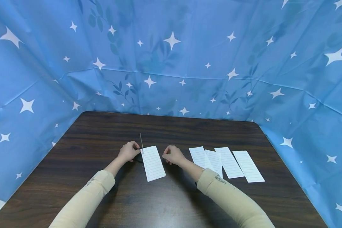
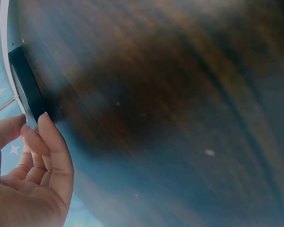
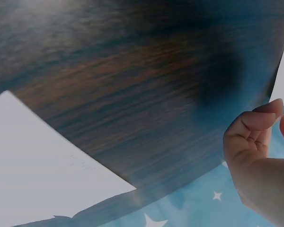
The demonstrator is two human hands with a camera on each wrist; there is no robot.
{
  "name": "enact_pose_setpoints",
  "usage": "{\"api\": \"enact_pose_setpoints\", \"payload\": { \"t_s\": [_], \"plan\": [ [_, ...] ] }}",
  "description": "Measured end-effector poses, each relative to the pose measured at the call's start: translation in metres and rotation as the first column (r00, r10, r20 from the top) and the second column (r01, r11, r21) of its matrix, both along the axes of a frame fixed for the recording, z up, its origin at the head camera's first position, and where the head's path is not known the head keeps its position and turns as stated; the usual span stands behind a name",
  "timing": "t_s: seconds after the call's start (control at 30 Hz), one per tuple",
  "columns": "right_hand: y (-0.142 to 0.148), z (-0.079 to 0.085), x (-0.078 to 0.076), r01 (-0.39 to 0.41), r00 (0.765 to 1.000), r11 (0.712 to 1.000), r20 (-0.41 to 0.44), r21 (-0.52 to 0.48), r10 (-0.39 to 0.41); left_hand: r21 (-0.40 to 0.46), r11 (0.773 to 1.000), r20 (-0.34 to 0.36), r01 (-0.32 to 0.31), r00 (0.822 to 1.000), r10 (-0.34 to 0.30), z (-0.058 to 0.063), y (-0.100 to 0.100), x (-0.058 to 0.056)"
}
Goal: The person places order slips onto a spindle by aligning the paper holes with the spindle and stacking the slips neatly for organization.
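Mid-frame, your left hand [image 1: 129, 151] pinches a block [image 2: 28, 85]; loosening could tip the paper [image 1: 153, 164]; your right hand's [image 1: 174, 155] grasp is unclear.

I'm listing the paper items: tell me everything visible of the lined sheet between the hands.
The lined sheet is a white, narrow rectangle, apparently paper or card, ruled crosswise. In the head view its long sides slant, top end leftward. A thin rod overlaps its upper-left corner; whether it pierces the sheet is unclear. The left hand is near that corner, contact uncertain; the right hand is apart from its right edge.
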State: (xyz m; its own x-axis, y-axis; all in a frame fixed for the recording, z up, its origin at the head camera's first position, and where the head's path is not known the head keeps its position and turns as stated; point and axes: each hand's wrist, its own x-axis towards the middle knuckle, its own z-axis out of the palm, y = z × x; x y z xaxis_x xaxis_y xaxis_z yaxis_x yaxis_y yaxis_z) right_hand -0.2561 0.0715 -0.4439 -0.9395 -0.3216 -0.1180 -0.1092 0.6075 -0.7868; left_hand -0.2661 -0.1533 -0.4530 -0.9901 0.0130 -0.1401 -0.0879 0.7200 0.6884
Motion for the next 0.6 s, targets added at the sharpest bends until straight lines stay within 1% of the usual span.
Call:
{"api": "enact_pose_setpoints", "payload": {
  "t_s": [0.17, 0.33, 0.47, 0.6],
  "plan": [
    [0.009, 0.003, 0.003, -0.042, 0.998, 0.999, -0.035, 0.021, 0.043, -0.018, 1.0, -0.02, 0.021, 1.0, -0.021, 0.002, -0.002, 0.006],
    [0.02, 0.01, 0.004, -0.074, 0.994, 0.997, -0.084, 0.024, 0.076, 0.0, 0.999, -0.042, 0.052, 0.998, -0.052, 0.0, -0.007, 0.006],
    [0.034, 0.016, 0.004, -0.102, 0.99, 0.995, -0.102, -0.007, 0.101, 0.006, 0.993, -0.079, 0.119, 0.99, -0.118, -0.002, -0.011, 0.005],
    [0.052, 0.02, 0.002, -0.145, 0.982, 0.989, -0.122, -0.023, 0.142, -0.023, 0.978, -0.118, 0.206, 0.971, -0.207, -0.006, -0.017, 0.005]
  ]
}}
